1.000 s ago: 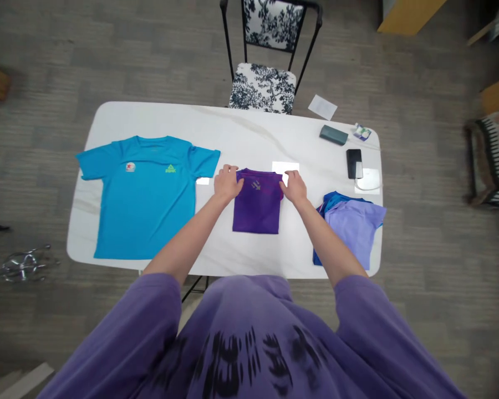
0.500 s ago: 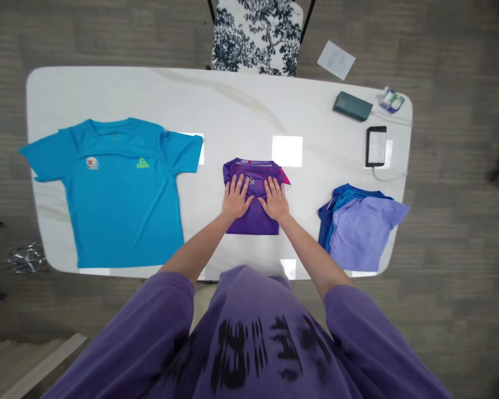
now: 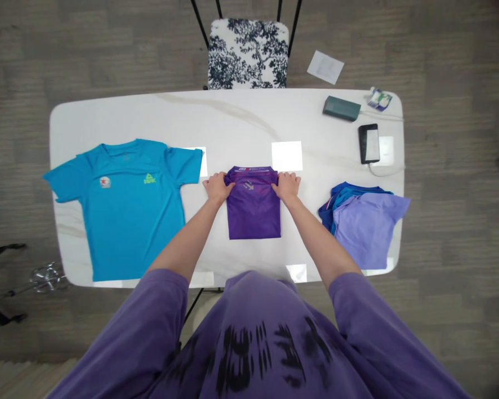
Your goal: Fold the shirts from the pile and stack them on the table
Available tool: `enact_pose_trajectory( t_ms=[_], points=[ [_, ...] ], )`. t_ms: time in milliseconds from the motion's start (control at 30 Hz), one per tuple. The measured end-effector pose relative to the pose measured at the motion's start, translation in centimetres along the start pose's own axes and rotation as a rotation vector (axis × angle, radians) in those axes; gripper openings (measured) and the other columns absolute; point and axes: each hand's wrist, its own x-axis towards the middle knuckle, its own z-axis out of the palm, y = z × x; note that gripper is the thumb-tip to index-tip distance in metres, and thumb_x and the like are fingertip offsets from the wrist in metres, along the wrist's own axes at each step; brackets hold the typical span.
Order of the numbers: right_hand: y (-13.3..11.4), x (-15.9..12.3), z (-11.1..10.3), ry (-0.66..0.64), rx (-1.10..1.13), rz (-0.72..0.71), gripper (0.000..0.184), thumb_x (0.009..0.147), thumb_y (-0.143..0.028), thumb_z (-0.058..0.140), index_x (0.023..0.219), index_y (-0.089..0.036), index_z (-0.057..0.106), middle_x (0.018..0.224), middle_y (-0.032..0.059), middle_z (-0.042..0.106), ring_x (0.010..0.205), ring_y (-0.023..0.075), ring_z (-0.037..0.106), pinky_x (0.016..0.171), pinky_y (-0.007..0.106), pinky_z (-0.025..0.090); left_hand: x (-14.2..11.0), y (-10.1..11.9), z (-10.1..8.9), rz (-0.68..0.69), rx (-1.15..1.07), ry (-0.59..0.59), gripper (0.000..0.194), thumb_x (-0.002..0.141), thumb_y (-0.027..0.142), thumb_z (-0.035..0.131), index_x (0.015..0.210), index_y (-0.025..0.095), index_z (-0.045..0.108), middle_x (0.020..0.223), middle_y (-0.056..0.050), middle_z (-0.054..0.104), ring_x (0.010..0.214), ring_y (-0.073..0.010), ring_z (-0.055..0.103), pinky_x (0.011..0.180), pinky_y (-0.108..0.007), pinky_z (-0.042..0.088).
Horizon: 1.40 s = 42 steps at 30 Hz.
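A purple T-shirt (image 3: 254, 213), folded into a small rectangle, lies on the white table right in front of me, its collar pointing away. My left hand (image 3: 218, 188) grips its upper left edge, thumb on top and fingers curled at the side. On the opposite upper edge, my right hand (image 3: 288, 186) is closed in the same manner. A blue T-shirt (image 3: 133, 221) with a small round badge and a green logo is spread flat to the left. To the right rests a loose pile of folded shirts, a lavender shirt (image 3: 368, 230) on top and darker blue shirts (image 3: 345, 194) beneath.
The white table (image 3: 233, 127) has rounded corners. At its far right are a dark green box-like device (image 3: 341, 108), a phone-like device (image 3: 369, 144) with a cable, and a small packet (image 3: 380, 100). Beyond stands a patterned chair (image 3: 248, 54); a paper sheet (image 3: 325, 67) lies on the floor.
Both hands, which lay flat with spread fingers on the purple T-shirt, have moved outward and now grip its upper side edges. The pink corner at its right is no longer visible. The camera view has shifted.
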Motion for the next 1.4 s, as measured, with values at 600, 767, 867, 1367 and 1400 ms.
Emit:
enact_pose_trajectory(
  t_ms=[600,767,867,1367,1400],
  points=[
    [0.1,-31.0,-6.2,0.121,0.036,-0.177,0.025,0.112,-0.041,0.056,0.125,-0.023,0.067,0.111,0.0102,0.079,0.110,0.0317,0.064,0.093,0.041,0.035,-28.3,-3.1,-9.0,0.418,-0.298,0.046,0.017,0.101,0.040,0.063,0.110,0.027,0.070,0.108,-0.006,0.080,0.103,-0.0280,0.074,0.098,-0.042,0.052],
    [3.3,-43.6,-6.1,0.171,0.142,-0.151,0.022,0.111,-0.043,0.060,0.116,-0.024,0.068,0.101,0.0066,0.078,0.103,0.0290,0.067,0.090,0.038,0.037,-38.0,-3.2,-9.8,0.503,-0.462,-0.172,0.024,0.102,0.049,0.062,0.110,0.028,0.069,0.103,-0.004,0.079,0.094,-0.0267,0.075,0.086,-0.040,0.059],
    [6.4,-50.1,-7.6,0.168,0.220,-0.135,0.020,0.109,-0.043,0.063,0.107,-0.024,0.069,0.096,0.0045,0.076,0.096,0.0259,0.068,0.087,0.037,0.038,-42.4,-1.1,-10.1,0.554,-0.514,-0.318,0.026,0.101,0.053,0.063,0.109,0.029,0.070,0.099,-0.004,0.078,0.088,-0.0263,0.075,0.077,-0.040,0.061],
    [39.3,-51.7,-20.0,0.257,0.201,0.040,0.030,0.105,-0.052,0.061,0.110,-0.024,0.074,0.092,0.0058,0.076,0.089,0.0274,0.069,0.092,0.042,0.045,-40.8,32.4,2.9,0.705,-0.647,-0.440,0.025,0.100,0.050,0.069,0.109,0.027,0.069,0.095,-0.003,0.075,0.078,-0.0213,0.070,0.076,-0.036,0.058],
    [41.7,-48.4,-20.4,0.267,0.195,0.051,0.031,0.104,-0.051,0.062,0.112,-0.023,0.073,0.097,0.0075,0.077,0.092,0.0285,0.069,0.093,0.042,0.047,-38.8,35.2,4.7,0.665,-0.626,-0.405,0.027,0.099,0.048,0.070,0.114,0.026,0.069,0.100,-0.005,0.075,0.083,-0.0227,0.072,0.082,-0.038,0.059]
  ],
)
